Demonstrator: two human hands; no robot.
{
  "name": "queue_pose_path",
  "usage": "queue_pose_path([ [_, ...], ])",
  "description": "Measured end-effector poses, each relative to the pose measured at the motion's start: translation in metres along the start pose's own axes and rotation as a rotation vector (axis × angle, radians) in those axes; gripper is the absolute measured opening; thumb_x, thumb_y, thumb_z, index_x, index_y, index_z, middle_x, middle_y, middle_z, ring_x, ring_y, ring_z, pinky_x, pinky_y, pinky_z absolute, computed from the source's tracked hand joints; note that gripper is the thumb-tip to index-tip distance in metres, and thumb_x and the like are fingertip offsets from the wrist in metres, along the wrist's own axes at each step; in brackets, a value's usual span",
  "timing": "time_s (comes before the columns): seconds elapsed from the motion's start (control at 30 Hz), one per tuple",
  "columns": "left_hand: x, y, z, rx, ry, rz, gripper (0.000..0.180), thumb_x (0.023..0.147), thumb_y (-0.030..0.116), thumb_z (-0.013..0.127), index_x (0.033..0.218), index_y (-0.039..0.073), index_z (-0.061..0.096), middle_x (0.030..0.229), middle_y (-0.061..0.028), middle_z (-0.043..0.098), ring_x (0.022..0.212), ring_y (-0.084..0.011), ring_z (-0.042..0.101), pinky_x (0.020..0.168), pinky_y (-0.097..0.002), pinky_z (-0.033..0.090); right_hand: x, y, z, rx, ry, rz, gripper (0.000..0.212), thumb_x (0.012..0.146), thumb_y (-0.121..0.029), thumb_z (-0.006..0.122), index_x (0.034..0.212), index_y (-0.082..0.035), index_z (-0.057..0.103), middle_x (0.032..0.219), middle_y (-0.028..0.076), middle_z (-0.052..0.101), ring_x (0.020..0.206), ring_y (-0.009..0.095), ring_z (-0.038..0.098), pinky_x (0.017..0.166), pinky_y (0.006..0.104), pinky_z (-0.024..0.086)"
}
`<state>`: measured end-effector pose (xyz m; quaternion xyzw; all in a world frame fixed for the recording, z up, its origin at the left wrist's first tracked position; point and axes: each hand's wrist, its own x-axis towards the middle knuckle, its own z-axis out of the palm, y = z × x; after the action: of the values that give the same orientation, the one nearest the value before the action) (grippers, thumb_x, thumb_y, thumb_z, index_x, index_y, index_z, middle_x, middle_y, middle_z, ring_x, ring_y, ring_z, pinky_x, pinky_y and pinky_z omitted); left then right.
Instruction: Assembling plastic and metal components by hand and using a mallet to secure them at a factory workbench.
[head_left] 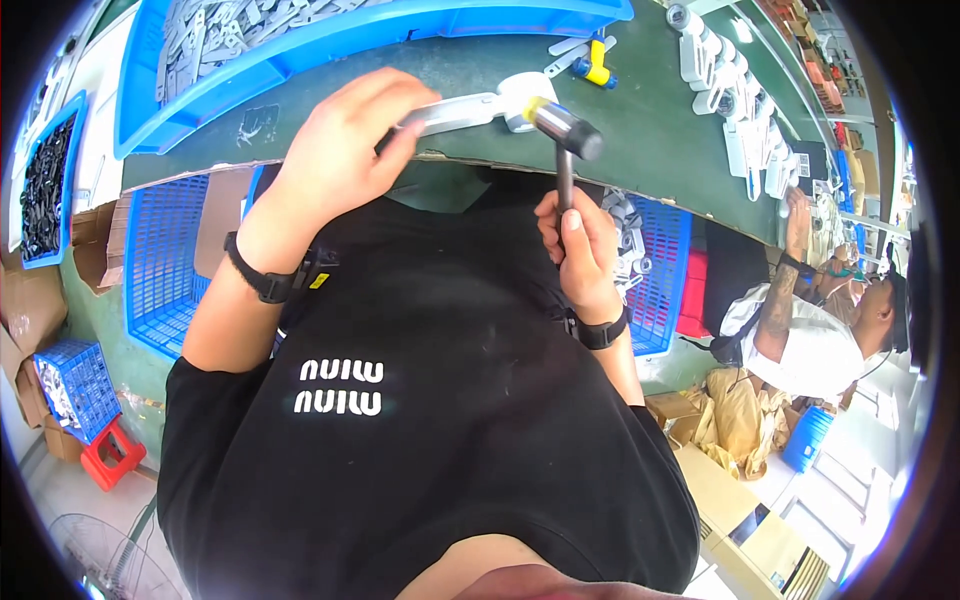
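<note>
My left hand (345, 135) pinches the near end of a pale grey lever-shaped part (455, 113), which lies along the front of the green workbench (400, 75). At its far end is a rounded white head (522, 90). In my right hand (582, 240) the fingers are wrapped round the dark handle of a mallet (568, 130). The mallet's head has a black face and a yellow one; the yellow face is over the white head. Blur hides whether they touch.
A blue tray (290, 62) of flat grey pieces stands at the back left. Behind the mallet lies a yellow-and-blue piece (597, 68). Several white parts (735, 110) line the right side. Blue crates (165, 265) sit below the bench. A co-worker (800, 330) is at the right.
</note>
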<state>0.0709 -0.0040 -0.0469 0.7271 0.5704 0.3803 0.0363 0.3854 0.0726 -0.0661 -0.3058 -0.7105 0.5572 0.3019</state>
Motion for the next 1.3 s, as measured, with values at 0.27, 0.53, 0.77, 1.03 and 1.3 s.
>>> queue_pose_path([
  [0.27,-0.010,-0.011,0.031,0.003,0.211,0.041,0.027,0.086,0.007,0.088,0.110,0.002,0.078,0.106,-0.0125,0.078,0.094,-0.0335,0.075,0.082,-0.0401,0.061,0.017,-0.049,-0.007,-0.097,-0.121,-0.085,0.024,0.110,-0.019,0.058,0.107,0.003,0.068,0.070,0.001,0.055,0.063,0.012,0.049,0.061,0.0297,0.040],
  [0.53,-0.013,-0.015,0.034,-0.167,0.247,-0.078,0.034,0.087,0.008,0.088,0.119,0.003,0.076,0.105,-0.0137,0.078,0.093,-0.0308,0.075,0.079,-0.0384,0.060,0.028,-0.029,-0.001,-0.397,-0.171,0.200,0.028,0.113,-0.024,0.054,0.102,-0.001,0.065,0.066,0.002,0.048,0.062,0.013,0.047,0.060,0.0334,0.039],
  [0.77,-0.012,-0.016,0.040,-0.184,0.272,-0.071,0.044,0.089,0.006,0.089,0.129,0.004,0.073,0.107,-0.0126,0.079,0.093,-0.0253,0.078,0.081,-0.0336,0.062,0.008,-0.019,0.003,-0.017,0.066,-0.219,0.044,0.117,-0.036,0.048,0.097,0.000,0.062,0.067,-0.001,0.054,0.060,0.012,0.050,0.056,0.0323,0.037],
  [1.03,-0.014,-0.017,0.040,-0.159,0.277,-0.069,0.042,0.088,0.010,0.088,0.126,0.004,0.072,0.102,-0.0138,0.076,0.094,-0.0337,0.073,0.082,-0.0410,0.059,0.024,-0.058,0.010,-0.364,-0.004,-0.148,0.042,0.119,-0.035,0.047,0.099,-0.001,0.060,0.071,0.000,0.054,0.059,0.011,0.044,0.057,0.0299,0.032],
  [1.3,-0.017,-0.014,0.044,-0.193,0.336,-0.105,0.038,0.088,0.011,0.088,0.123,0.004,0.074,0.099,-0.0126,0.074,0.089,-0.0336,0.071,0.079,-0.0411,0.059,0.027,-0.027,0.008,-0.669,-0.107,-0.013,0.028,0.114,-0.023,0.055,0.102,0.000,0.065,0.069,0.011,0.060,0.062,0.031,0.064,0.060,0.0434,0.046],
])
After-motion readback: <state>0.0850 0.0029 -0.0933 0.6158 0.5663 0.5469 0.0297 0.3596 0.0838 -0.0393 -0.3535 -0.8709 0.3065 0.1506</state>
